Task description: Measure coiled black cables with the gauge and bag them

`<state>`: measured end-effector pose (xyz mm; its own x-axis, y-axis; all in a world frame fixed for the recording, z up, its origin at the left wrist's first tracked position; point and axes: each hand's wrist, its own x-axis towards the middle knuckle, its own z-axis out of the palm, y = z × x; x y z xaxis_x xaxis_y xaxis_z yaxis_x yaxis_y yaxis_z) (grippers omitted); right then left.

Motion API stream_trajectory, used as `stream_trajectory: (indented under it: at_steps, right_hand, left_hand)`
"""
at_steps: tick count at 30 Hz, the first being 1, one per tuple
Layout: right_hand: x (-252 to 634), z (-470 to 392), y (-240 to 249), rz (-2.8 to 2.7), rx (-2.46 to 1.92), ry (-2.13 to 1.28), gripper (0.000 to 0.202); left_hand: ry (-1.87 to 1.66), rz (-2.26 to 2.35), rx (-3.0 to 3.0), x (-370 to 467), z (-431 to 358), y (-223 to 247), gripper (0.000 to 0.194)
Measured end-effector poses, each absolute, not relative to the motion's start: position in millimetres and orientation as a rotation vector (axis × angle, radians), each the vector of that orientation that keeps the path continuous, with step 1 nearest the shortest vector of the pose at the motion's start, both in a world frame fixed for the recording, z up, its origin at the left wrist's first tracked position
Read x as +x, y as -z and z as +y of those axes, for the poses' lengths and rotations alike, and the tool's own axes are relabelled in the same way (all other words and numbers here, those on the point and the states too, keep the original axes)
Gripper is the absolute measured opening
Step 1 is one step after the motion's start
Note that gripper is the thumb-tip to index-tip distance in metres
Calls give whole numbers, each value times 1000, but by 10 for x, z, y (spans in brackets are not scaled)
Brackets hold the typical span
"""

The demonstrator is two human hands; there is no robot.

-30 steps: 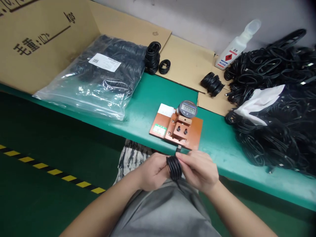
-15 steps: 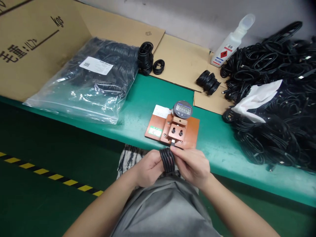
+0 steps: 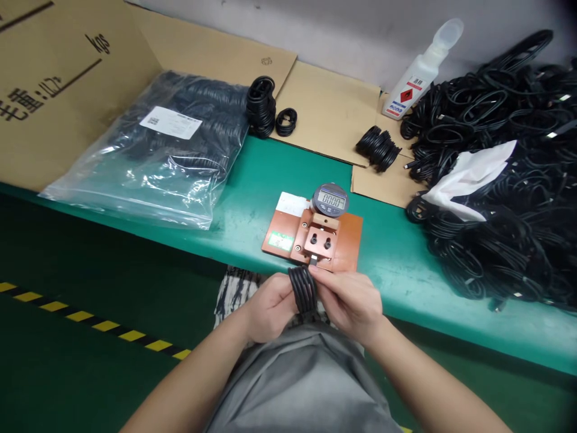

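Note:
My left hand [image 3: 270, 307] is closed on the left side of a coiled black cable [image 3: 303, 291] at the table's front edge. On the coil's right, my right hand [image 3: 354, 300] pinches the cable's connector [image 3: 313, 260], whose metal tip meets the front of a copper-coloured fixture [image 3: 319, 242]. A round digital gauge [image 3: 330, 199] with zeros on its display sits at the back of the fixture. The fixture's orange base plate [image 3: 351, 237] lies on the green table [image 3: 392, 252].
Left stands a cardboard box [image 3: 67, 90] beside a clear bag [image 3: 175, 138] of coiled cables. Small cable coils [image 3: 377, 148] lie on cardboard behind. At the right are a white bottle [image 3: 415, 78], a heap of black cables [image 3: 505, 240] and a white cloth [image 3: 473, 177].
The connector tip is slightly closer to the fixture's front. Both hands keep their hold on the cable, and the whole view has shifted a little.

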<state>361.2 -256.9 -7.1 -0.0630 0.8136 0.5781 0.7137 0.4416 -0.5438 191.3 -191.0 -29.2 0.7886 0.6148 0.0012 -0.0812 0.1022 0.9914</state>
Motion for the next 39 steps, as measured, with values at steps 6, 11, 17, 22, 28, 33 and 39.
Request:
stream_trajectory:
  at_steps: [6, 11, 17, 22, 28, 33, 39]
  right_hand:
    - [3593, -2559, 64, -1763, -1317, -142, 39]
    - [3575, -2556, 79, -1713, -1352, -141, 41]
    - [3565, -2547, 83, -1702, -1354, -141, 37]
    - [3562, -2544, 75, -1695, -1355, -153, 38]
    - [3565, -2555, 100, -1680, -1355, -160, 38]
    - [3565, -2552, 97, -1684, -1355, -175, 35]
    - [3559, -2542, 90, -1669, -1324, -156, 36]
  left_hand:
    - [-442, 432, 1387, 1908, -1873, 294, 43]
    - [-407, 466, 1314, 1924, -1896, 291, 48]
    - [-400, 477, 1294, 1916, -1904, 314, 48]
    - [-388, 488, 1280, 1912, -1909, 327, 48]
    - [-399, 493, 1252, 1916, -1916, 325, 48]
    - [-398, 501, 1204, 1914, -1939, 343, 47]
    - [-397, 486, 1188, 1919, -1947, 357, 47]
